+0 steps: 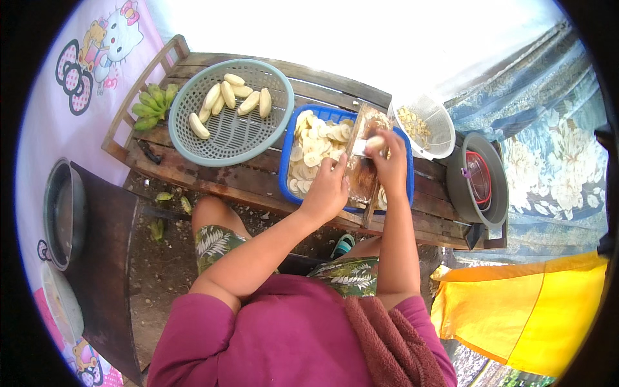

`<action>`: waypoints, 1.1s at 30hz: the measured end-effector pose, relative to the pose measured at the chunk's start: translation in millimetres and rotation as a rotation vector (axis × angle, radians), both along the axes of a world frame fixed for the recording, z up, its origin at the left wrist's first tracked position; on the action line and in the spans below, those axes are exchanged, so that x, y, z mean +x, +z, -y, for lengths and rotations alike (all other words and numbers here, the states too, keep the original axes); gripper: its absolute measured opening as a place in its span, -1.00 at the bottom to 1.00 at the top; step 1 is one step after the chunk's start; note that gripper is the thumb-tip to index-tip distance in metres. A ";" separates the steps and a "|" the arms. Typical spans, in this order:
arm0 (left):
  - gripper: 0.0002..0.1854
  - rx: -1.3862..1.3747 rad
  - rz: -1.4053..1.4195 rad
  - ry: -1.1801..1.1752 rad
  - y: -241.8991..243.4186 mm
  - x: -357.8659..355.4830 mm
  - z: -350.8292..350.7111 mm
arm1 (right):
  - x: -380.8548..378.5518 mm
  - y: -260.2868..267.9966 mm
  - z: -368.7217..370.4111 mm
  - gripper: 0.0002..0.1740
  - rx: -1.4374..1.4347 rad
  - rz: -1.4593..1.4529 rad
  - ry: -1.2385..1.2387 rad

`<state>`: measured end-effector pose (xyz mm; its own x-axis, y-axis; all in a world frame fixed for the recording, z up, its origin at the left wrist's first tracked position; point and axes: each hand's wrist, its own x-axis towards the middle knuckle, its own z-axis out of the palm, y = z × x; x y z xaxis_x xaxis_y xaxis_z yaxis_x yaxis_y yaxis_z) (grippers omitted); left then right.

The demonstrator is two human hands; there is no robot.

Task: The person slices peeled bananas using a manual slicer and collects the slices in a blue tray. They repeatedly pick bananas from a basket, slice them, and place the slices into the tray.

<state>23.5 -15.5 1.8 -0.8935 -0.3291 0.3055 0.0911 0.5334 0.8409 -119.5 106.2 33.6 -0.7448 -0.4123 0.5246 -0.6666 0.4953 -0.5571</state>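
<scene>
A wooden slicer board [363, 176] lies across a blue plastic basket [286, 169], tilted, its near end over the basket's front rim. My left hand [328, 189] grips the board's left edge. In my right hand [392, 162] is a peeled banana [375, 143], pressed to the board beside a pale metal blade [359, 147]. Round banana slices [312, 145] fill the basket's left side, and a few show right of the board. Part of the basket is hidden under the board and my hands.
A slatted wooden bench [232, 181] bears a grey-green colander [175, 128] with several peeled bananas [227, 94]. Unpeeled green bananas [154, 106] lie at its left end. Rightward stand a white strainer [442, 121] with small pieces and a grey basin [457, 179] holding a red-rimmed container [478, 179].
</scene>
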 end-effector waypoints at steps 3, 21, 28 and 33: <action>-0.48 0.076 0.000 -0.014 1.2 0.4 0.4 | -15.1 5.4 7.2 -0.49 -0.009 0.001 -0.043; -0.49 0.107 -0.009 0.003 4.2 2.5 1.3 | -28.5 2.6 8.4 -0.53 0.153 -0.054 -0.176; -0.48 0.100 -0.021 0.025 -0.5 1.9 0.6 | 84.0 -2.5 -25.6 -0.52 0.160 0.033 -0.018; -0.47 0.164 -0.003 -0.029 -2.3 0.3 1.9 | -2.5 -8.2 -8.2 -0.56 0.031 -0.086 0.053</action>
<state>23.9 -17.4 -0.5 -0.9025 -0.3492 0.2521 0.1067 0.3859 0.9164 -121.9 114.5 25.5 -0.6742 -0.4670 0.5722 -0.7371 0.4742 -0.4815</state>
